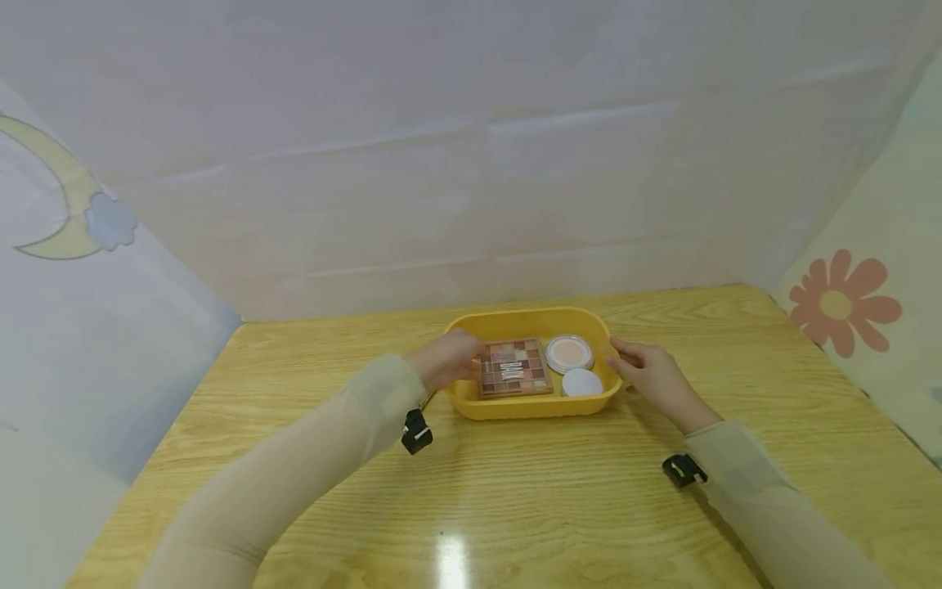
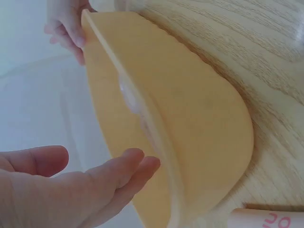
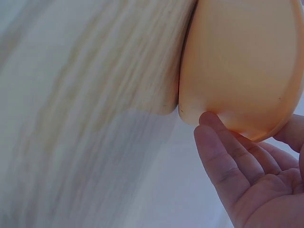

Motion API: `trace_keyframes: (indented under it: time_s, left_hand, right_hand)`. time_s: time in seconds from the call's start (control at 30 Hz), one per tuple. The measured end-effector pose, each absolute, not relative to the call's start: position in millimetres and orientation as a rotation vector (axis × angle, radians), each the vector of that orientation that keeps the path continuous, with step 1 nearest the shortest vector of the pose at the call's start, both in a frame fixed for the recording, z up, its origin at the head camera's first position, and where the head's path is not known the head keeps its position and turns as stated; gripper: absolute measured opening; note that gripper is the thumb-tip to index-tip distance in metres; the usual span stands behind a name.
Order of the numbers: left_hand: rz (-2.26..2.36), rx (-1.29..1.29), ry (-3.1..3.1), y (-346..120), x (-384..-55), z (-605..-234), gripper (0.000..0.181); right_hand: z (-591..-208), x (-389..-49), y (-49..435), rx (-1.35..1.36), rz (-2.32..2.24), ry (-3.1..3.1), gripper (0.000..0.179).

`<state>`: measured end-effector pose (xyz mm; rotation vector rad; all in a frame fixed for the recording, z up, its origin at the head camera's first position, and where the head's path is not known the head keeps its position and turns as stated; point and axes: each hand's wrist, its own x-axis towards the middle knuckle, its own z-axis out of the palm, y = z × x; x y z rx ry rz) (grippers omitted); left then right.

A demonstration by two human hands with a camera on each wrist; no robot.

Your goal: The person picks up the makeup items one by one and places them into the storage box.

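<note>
A yellow plastic basket [image 1: 530, 407] rests on the wooden table. Inside it lie a flat eyeshadow palette [image 1: 515, 368], a round clear-rimmed compact [image 1: 569, 353] and a white round-topped item [image 1: 582, 383]. My left hand [image 1: 449, 360] is over the basket's left end beside the palette; in the left wrist view its fingers [image 2: 128, 166] reach out loosely over the rim, holding nothing. At the other end my right hand [image 1: 651, 372] grips the basket, thumb at the rim and fingers [image 3: 218, 152] against the outer wall in the right wrist view.
A pale pink tube with pink lettering [image 2: 266, 217] lies on the table close to the basket's left end. Behind the table [image 1: 537, 507] hangs a pale cloth backdrop [image 1: 471, 180], with printed side panels left and right.
</note>
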<state>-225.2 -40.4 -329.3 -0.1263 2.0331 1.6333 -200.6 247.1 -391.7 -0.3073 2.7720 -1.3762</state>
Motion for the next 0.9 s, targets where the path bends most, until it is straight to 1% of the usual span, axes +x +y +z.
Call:
trace_keyframes:
  time_s: [0.47, 0.9]
  left_hand:
    - [1.500, -0.002, 2.354, -48.6, -203.3, -320.3, 0.052]
    - [1.589, 0.090, 2.389, -56.6, -188.5, -319.2, 0.056]
  right_hand:
    - [-392.0, -201.8, 248.4, -0.301, -1.391, 2.763, 0.050]
    - [-391.9, -201.4, 248.9, -0.290, -1.393, 2.757, 0.051]
